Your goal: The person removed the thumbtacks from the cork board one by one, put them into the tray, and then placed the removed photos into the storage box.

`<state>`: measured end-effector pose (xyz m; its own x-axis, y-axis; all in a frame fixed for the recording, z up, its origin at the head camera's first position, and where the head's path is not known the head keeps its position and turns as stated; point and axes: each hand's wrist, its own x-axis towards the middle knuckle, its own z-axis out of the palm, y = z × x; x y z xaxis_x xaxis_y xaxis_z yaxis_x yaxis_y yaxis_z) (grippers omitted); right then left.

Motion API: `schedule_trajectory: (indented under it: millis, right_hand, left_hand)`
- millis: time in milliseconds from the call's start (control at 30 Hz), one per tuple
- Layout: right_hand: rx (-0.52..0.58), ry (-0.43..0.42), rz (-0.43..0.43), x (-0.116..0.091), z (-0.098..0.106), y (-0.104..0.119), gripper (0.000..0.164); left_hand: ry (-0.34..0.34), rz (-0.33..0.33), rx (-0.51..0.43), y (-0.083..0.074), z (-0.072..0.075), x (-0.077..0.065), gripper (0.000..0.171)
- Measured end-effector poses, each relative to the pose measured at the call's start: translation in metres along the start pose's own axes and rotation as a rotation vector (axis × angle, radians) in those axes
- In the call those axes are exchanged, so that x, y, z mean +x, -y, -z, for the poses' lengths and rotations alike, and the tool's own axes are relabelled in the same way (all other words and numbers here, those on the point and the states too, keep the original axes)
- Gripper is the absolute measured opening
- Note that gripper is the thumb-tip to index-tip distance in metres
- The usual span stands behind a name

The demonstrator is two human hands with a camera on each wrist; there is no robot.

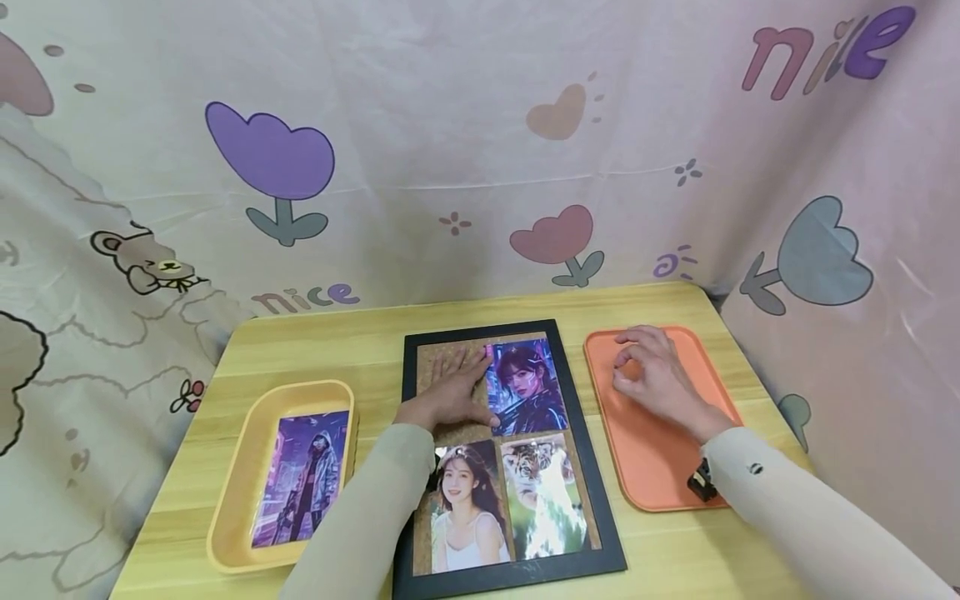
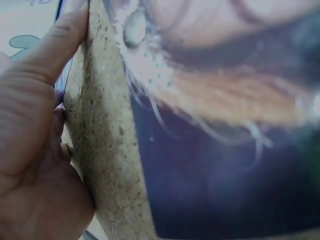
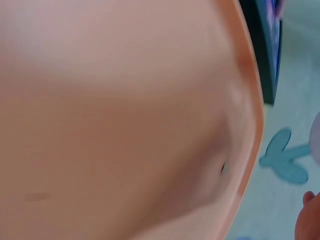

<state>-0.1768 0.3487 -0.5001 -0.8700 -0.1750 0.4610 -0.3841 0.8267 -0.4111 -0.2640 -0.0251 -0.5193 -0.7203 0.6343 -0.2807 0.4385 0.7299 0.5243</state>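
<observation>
My left hand [image 1: 452, 393] lies with spread fingers on the cork board [image 1: 459, 433] in a black frame. Its thumb and forefinger reach the left edge of a purple neon portrait picture [image 1: 527, 385] at the board's upper right. Below are a picture of a person in white [image 1: 468, 508] and a glossy tiger picture [image 1: 543, 500]. My right hand [image 1: 660, 375] is over the orange tray [image 1: 637, 467], thumb and forefinger bent toward each other in a ring. I cannot tell whether anything is between those fingertips. A tiny dark speck [image 3: 223, 168] shows in the tray.
At the left stands a yellow tray [image 1: 232, 517] holding another purple picture, of a hooded figure [image 1: 303, 479]. The wooden table [image 1: 337, 342] backs onto a printed curtain [image 1: 420, 125], which also hangs along both sides. The black frame [image 1: 607, 533] lies between the two trays.
</observation>
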Motion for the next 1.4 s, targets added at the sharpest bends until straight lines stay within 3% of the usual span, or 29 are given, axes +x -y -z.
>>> schedule_trajectory:
  millis: [267, 500, 800, 1400]
  right_hand:
    - [-0.04, -0.018, -0.076, -0.018, 0.022, -0.031, 0.016]
    - [-0.089, -0.015, -0.105, -0.031, 0.025, -0.048, 0.011]
    - [-0.106, 0.036, -0.153, -0.043, 0.02, -0.053, 0.01]
    - [-0.108, 0.067, -0.174, -0.043, 0.016, -0.057, 0.006]
  left_hand:
    - [-0.002, 0.008, 0.008, -0.001, 0.0, -0.001, 0.121]
    - [-0.001, 0.006, 0.007, 0.0, 0.0, -0.001, 0.12]
    - [0.005, 0.009, 0.007, -0.001, 0.0, -0.002, 0.12]
    - [0.007, 0.017, 0.01, -0.001, 0.0, -0.001, 0.12]
